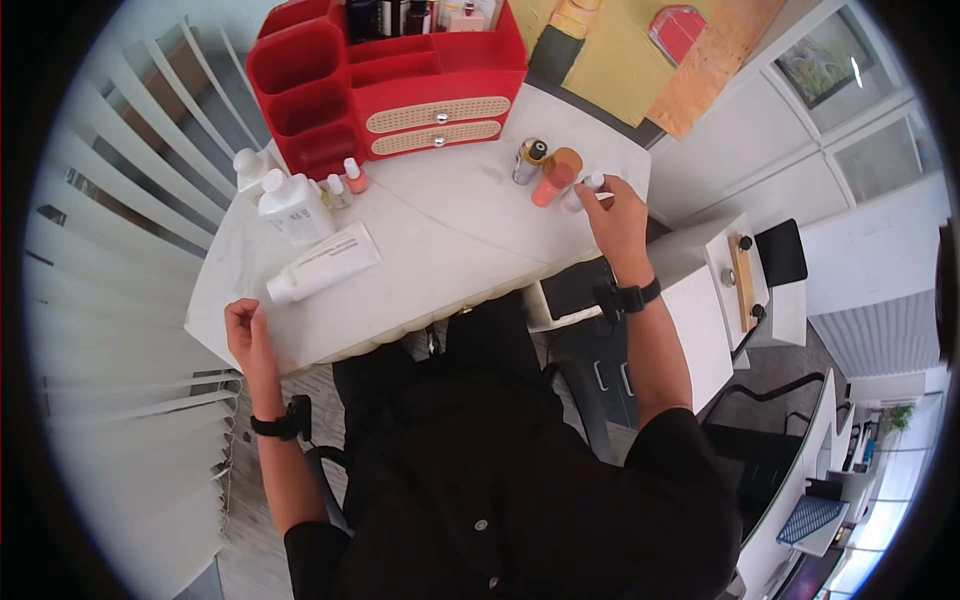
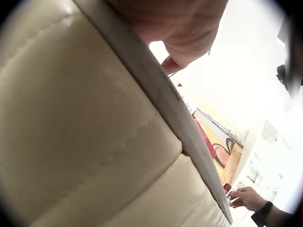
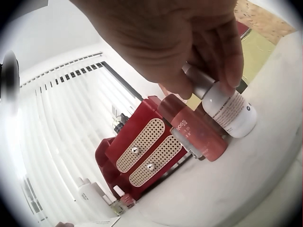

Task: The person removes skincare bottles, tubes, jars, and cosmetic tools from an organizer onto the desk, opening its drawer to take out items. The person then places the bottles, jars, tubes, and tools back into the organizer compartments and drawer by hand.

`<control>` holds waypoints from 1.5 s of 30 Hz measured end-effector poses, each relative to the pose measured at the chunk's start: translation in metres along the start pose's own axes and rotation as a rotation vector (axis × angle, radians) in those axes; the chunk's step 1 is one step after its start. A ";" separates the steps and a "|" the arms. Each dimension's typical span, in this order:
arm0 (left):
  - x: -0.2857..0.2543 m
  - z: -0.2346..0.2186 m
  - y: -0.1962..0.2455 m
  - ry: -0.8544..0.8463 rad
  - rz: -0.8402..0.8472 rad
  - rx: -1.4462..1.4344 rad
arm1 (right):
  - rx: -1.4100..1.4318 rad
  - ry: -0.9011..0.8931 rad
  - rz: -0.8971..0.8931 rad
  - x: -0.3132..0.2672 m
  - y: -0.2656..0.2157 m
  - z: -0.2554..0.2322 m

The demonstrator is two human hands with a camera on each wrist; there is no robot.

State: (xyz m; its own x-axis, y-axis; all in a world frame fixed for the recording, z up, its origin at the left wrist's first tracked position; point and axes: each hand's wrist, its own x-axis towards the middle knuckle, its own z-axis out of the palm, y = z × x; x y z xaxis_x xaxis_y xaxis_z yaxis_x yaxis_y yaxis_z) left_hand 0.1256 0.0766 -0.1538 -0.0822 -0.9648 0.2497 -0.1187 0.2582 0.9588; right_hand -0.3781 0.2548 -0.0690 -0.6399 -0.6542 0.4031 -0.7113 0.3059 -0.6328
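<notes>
My right hand (image 1: pixel 620 225) pinches the silver cap of a small white bottle (image 3: pixel 234 113) between thumb and fingers, at the right end of the white table (image 1: pixel 450 225). The bottle stands on the tabletop beside a coral bottle (image 3: pixel 201 135) with a darker cap. Behind these in the head view are a brown-capped container (image 1: pixel 568 158) and a small bottle with a black top (image 1: pixel 530 160). At the table's front left edge rests my left hand (image 1: pixel 250 338), fingers loosely curled and holding nothing. A white squeeze tube (image 1: pixel 335 260) lies close to it.
A red organizer (image 1: pixel 400 95) with two woven-front drawers stands at the back, bottles in its top. White pump bottles (image 1: pixel 295 208) and small nail polish bottles (image 1: pixel 355 176) sit before its left side. Blinds (image 1: pixel 130 230) hang to the left.
</notes>
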 end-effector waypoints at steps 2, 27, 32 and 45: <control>-0.001 0.000 0.001 -0.018 -0.015 -0.037 | 0.016 -0.018 -0.014 0.003 -0.002 0.002; -0.003 0.007 0.010 0.001 -0.013 -0.038 | 0.124 0.136 -0.390 0.061 -0.119 0.161; -0.004 0.007 0.014 0.002 -0.014 -0.034 | 0.159 0.102 -0.366 0.031 -0.124 0.137; -0.004 0.007 0.015 -0.027 -0.005 -0.058 | -0.010 0.238 -0.493 0.025 -0.139 0.069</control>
State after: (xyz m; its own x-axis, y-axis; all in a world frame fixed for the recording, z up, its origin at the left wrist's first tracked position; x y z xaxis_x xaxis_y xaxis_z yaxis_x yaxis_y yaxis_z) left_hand 0.1173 0.0841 -0.1416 -0.1081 -0.9643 0.2417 -0.0613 0.2491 0.9665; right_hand -0.2754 0.1487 -0.0169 -0.2772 -0.5472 0.7898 -0.9456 0.0096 -0.3253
